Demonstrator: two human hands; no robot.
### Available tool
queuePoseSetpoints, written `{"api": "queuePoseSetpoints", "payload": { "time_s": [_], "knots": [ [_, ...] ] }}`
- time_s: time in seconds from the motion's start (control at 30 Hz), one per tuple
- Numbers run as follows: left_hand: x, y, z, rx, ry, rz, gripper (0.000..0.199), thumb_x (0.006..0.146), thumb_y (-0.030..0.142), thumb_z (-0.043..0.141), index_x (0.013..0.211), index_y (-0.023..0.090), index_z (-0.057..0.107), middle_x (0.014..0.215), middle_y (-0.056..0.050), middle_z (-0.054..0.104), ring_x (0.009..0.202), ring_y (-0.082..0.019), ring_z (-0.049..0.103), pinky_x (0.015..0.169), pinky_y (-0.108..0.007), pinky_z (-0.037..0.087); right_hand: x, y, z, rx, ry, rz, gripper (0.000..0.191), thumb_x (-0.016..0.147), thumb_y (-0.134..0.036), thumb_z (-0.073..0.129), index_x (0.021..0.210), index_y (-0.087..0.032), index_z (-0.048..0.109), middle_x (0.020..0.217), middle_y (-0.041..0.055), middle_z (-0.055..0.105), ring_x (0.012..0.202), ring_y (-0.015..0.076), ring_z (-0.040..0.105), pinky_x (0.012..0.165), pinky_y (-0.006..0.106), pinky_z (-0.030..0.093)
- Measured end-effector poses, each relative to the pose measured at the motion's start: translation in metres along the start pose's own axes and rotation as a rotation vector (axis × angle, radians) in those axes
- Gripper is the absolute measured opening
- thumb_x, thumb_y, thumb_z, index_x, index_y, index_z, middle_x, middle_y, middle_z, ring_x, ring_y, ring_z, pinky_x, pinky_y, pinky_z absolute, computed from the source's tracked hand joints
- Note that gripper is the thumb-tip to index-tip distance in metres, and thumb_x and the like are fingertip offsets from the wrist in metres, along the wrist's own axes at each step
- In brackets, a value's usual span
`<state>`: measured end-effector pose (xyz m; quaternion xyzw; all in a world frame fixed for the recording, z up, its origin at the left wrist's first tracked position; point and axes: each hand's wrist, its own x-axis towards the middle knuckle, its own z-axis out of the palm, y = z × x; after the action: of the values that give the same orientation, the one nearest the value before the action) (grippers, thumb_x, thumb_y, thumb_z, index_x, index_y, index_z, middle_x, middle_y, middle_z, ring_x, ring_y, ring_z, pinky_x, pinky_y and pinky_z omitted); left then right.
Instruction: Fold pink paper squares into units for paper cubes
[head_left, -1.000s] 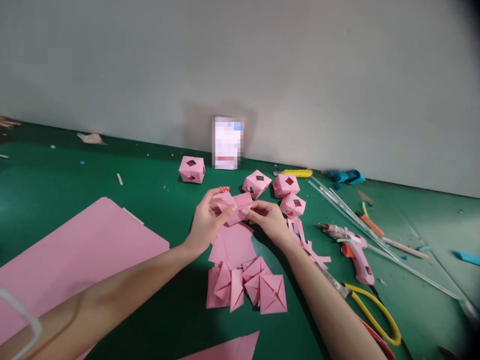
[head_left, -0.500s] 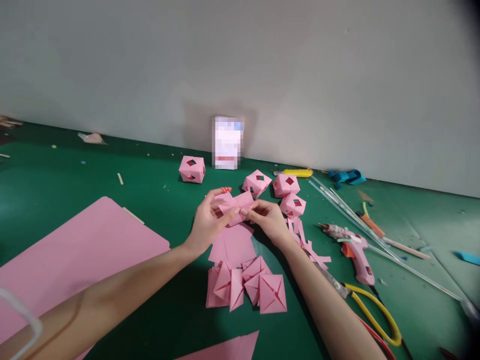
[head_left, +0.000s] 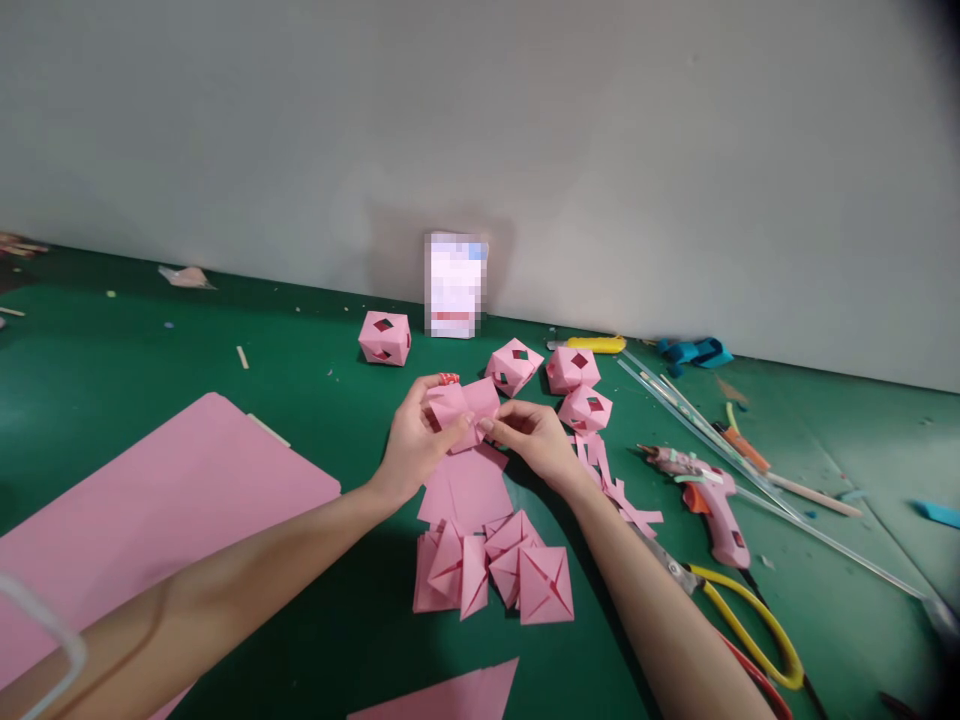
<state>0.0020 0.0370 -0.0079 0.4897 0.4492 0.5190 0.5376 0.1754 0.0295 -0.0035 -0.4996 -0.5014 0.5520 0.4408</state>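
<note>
A small piece of pink folded paper (head_left: 474,402) is held up between both hands, its creases showing. My left hand (head_left: 417,440) grips it from the left, thumb on its face and an orange-red patterned wrap on one fingertip. My right hand (head_left: 534,438) pinches its lower right edge between thumb and finger. Below them on the table lie flat pink paper sheets (head_left: 469,490). Nearer me are several folded pink paper squares (head_left: 546,585). Several pink paper polyhedra with diamond holes stand behind the hands, one at the left (head_left: 385,340) and the others to the right.
A large pink sheet (head_left: 195,490) covers the left. On the right lie paper strips (head_left: 619,495), yellow-handled scissors (head_left: 750,625), a pink glue gun (head_left: 705,495), clear sticks (head_left: 690,430) and a yellow cutter (head_left: 596,345). A blurred lit screen (head_left: 455,285) leans against the wall.
The folded paper has shifted slightly left and turned, with more of its creased left part showing. Both hands keep their grip, almost in place.
</note>
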Motion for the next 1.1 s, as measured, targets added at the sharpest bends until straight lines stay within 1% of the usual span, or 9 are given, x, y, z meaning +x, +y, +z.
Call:
{"api": "queuePoseSetpoints", "payload": {
  "time_s": [0.13, 0.3, 0.37, 0.47, 0.53, 0.7, 0.8, 0.93, 1.1],
  "knots": [
    [0.0, 0.0003, 0.0001, -0.028, -0.012, -0.015, 0.049, 0.074, 0.031, 0.077, 0.116, 0.019, 0.056, 0.103, -0.007, 0.071, 0.093, -0.022, 0.07, 0.084, -0.034, 0.056, 0.0003, 0.0003, 0.0004, 0.004, 0.044, 0.0, 0.039, 0.061, -0.052, 0.087, 0.066, -0.019, 0.066, 0.063, -0.0001, 0.064, 0.057, 0.0131, 0.055, 0.056, 0.027, 0.045],
    [-0.0012, 0.0027, 0.0005, -0.046, -0.027, -0.042, 0.049, 0.074, 0.031, 0.076, 0.117, 0.019, 0.055, 0.098, -0.006, 0.072, 0.09, -0.023, 0.071, 0.083, -0.035, 0.056, 0.0004, 0.0019, 0.0001, 0.006, 0.046, 0.004, 0.04, 0.061, -0.052, 0.088, 0.065, -0.019, 0.065, 0.061, -0.0005, 0.064, 0.054, 0.0127, 0.054, 0.054, 0.026, 0.044],
    [-0.0015, 0.0029, 0.0004, -0.029, -0.026, -0.036, 0.05, 0.073, 0.031, 0.077, 0.117, 0.019, 0.056, 0.101, -0.007, 0.072, 0.091, -0.022, 0.071, 0.081, -0.034, 0.056, 0.0001, 0.0017, -0.0001, 0.004, 0.044, 0.003, 0.039, 0.061, -0.05, 0.088, 0.064, -0.019, 0.065, 0.06, -0.001, 0.063, 0.054, 0.0122, 0.053, 0.054, 0.026, 0.043],
    [-0.0017, 0.0028, 0.0004, 0.001, -0.023, -0.017, 0.052, 0.071, 0.03, 0.08, 0.116, 0.019, 0.057, 0.114, -0.01, 0.069, 0.096, -0.022, 0.07, 0.082, -0.033, 0.056, -0.0002, 0.0011, -0.0002, -0.006, 0.035, -0.009, 0.038, 0.063, -0.05, 0.087, 0.065, -0.018, 0.066, 0.061, -0.0009, 0.063, 0.055, 0.012, 0.053, 0.054, 0.026, 0.042],
    [-0.0014, 0.0027, 0.0008, 0.025, -0.014, -0.015, 0.052, 0.071, 0.03, 0.08, 0.116, 0.018, 0.057, 0.118, -0.011, 0.067, 0.099, -0.023, 0.069, 0.084, -0.034, 0.056, -0.0001, 0.0011, -0.0002, -0.025, 0.026, -0.013, 0.038, 0.065, -0.051, 0.086, 0.066, -0.018, 0.067, 0.062, -0.0003, 0.064, 0.056, 0.0125, 0.054, 0.055, 0.026, 0.043],
    [0.0005, 0.0014, 0.0009, 0.028, 0.005, -0.028, 0.051, 0.07, 0.03, 0.08, 0.114, 0.018, 0.057, 0.114, -0.01, 0.069, 0.095, -0.023, 0.07, 0.083, -0.035, 0.056, 0.0008, 0.0028, -0.0008, -0.031, 0.035, -0.032, 0.036, 0.067, -0.051, 0.085, 0.071, -0.019, 0.07, 0.066, 0.0005, 0.066, 0.059, 0.0145, 0.058, 0.058, 0.028, 0.047],
    [0.0012, -0.0002, 0.0001, 0.029, 0.008, -0.029, 0.052, 0.07, 0.03, 0.08, 0.115, 0.018, 0.057, 0.114, -0.01, 0.069, 0.094, -0.023, 0.07, 0.083, -0.034, 0.055, 0.0006, 0.0034, -0.0013, -0.017, 0.038, -0.035, 0.036, 0.068, -0.051, 0.084, 0.069, -0.019, 0.069, 0.066, 0.0009, 0.066, 0.06, 0.015, 0.058, 0.059, 0.028, 0.048],
    [0.0011, -0.0017, -0.0009, 0.075, 0.007, -0.003, 0.05, 0.071, 0.029, 0.08, 0.115, 0.019, 0.058, 0.116, -0.01, 0.068, 0.099, -0.024, 0.069, 0.087, -0.036, 0.054, 0.0003, 0.0016, -0.0012, -0.008, 0.025, -0.03, 0.035, 0.068, -0.05, 0.084, 0.066, -0.019, 0.067, 0.065, 0.0006, 0.065, 0.059, 0.0145, 0.058, 0.059, 0.028, 0.048],
    [0.0011, -0.0029, -0.0019, 0.118, 0.015, 0.037, 0.049, 0.072, 0.028, 0.079, 0.115, 0.019, 0.057, 0.129, -0.012, 0.063, 0.118, -0.029, 0.061, 0.1, -0.042, 0.048, 0.0007, -0.0021, 0.0005, 0.034, 0.039, -0.019, 0.036, 0.068, -0.053, 0.083, 0.072, -0.02, 0.07, 0.066, -0.0003, 0.064, 0.061, 0.0144, 0.058, 0.059, 0.028, 0.05]
  ]
}}
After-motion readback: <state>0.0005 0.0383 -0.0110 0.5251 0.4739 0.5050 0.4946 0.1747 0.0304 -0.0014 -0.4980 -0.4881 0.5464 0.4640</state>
